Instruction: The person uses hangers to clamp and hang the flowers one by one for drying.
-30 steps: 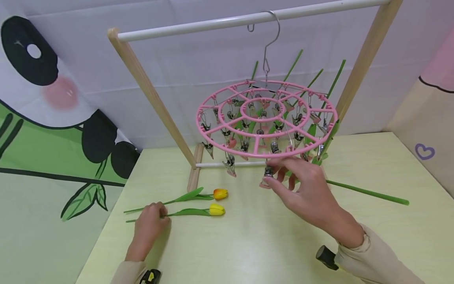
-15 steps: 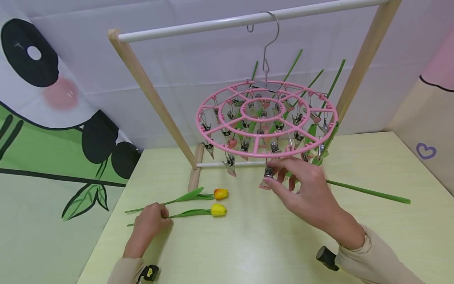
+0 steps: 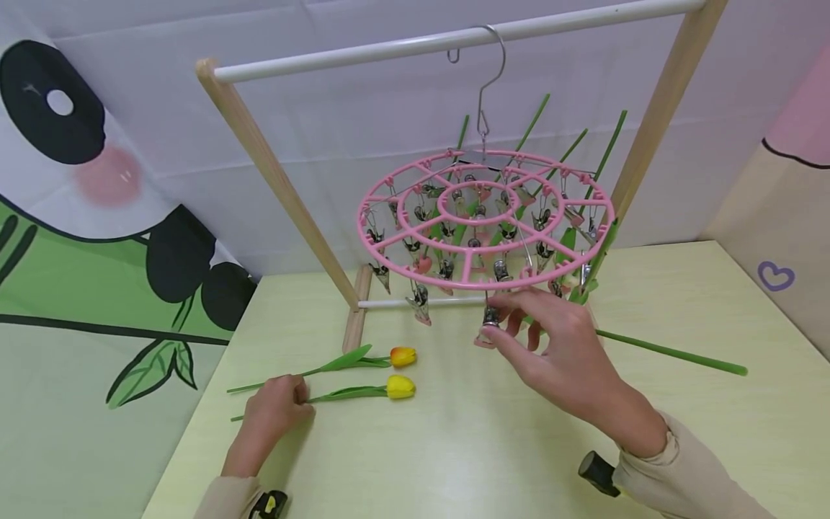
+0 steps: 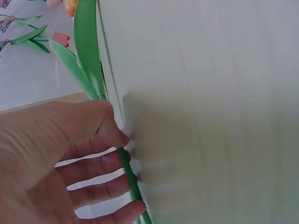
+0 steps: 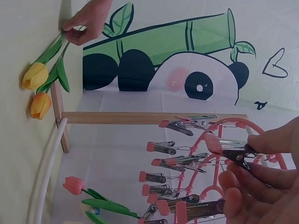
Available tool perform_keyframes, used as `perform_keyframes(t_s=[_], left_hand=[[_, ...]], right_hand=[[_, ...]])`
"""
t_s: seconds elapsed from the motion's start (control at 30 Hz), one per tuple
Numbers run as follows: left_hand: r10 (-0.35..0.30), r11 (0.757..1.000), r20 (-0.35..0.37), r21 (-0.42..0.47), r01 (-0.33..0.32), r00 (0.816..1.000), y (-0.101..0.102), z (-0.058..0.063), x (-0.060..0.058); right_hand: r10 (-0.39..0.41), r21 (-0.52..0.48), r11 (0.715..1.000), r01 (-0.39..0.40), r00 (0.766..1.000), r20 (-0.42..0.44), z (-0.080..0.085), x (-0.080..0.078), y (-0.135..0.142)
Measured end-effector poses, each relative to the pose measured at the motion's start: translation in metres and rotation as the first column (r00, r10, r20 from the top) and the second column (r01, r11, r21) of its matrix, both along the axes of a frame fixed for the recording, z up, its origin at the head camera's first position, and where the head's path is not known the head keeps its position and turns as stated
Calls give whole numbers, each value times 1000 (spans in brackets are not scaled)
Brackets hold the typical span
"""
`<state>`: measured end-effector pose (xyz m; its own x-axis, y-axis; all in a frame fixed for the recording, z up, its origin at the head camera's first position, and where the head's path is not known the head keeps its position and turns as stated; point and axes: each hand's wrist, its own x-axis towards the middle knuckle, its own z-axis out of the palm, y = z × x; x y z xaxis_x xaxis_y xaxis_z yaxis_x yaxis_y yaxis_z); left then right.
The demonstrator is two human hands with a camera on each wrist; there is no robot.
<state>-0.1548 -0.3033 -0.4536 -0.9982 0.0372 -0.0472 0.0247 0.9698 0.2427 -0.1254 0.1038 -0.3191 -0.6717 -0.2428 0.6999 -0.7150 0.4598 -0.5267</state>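
In the head view, my left hand [image 3: 272,414] pinches the green stem of a yellow tulip [image 3: 400,387] low over the table. In the left wrist view, the thumb and fingers [image 4: 100,165] close round that stem [image 4: 131,179]. Just beyond lies an orange-yellow tulip [image 3: 403,357]. My right hand [image 3: 570,360] grips a metal clip with pink tips [image 5: 229,148] between thumb and fingers. This clip hangs from the near rim of a round pink clip hanger [image 3: 467,263]. Whether its tips are parted is hard to tell.
A wood stand with a white top rod [image 3: 363,54] carries the hanger by its metal hook [image 3: 502,61]. Several other clips [image 3: 420,299] dangle below the ring. Green stems [image 3: 612,148] stick up behind it, and another stem [image 3: 674,353] extends right. A patterned cloth backs the table.
The left hand has shifted slightly right; the yellow tulip's head moved a little right and its stem end came nearer. The right hand keeps its grip on the clip, almost still.
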Motion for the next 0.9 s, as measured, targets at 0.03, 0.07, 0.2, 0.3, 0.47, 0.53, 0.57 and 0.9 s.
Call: perform_keyframes(t_s=[0.03,0.07,0.2,0.3,0.47,0.53,0.57,0.9], left_hand=[[0,1000,-9,5,0,1000,0,-1,1],[0,1000,-22,11,0,1000,-1,-1,1],[2,1000,-84,29,1,996,-2,-2,5],[4,1000,-127,30,0,992,-2,1,7],[-6,1000,-196,22,11,981,0,5,10],[-8,1000,-217,22,13,976,1,7,10],[-8,1000,-228,22,14,974,2,8,11],[-13,999,-362,37,28,932,7,17,14]], right_hand=[[0,0,1000,0,1000,-1,0,0,0],[1,-2,1000,-1,1000,-3,0,0,0],[17,-18,1000,-17,1000,-17,1,0,0],[30,-31,999,-31,999,-23,2,0,-1],[33,-36,999,-33,999,-20,2,1,-1],[32,-34,999,-33,999,-20,1,1,-1],[32,-33,999,-33,999,-19,1,1,-1],[21,-12,1000,-21,1000,-6,0,1,2]])
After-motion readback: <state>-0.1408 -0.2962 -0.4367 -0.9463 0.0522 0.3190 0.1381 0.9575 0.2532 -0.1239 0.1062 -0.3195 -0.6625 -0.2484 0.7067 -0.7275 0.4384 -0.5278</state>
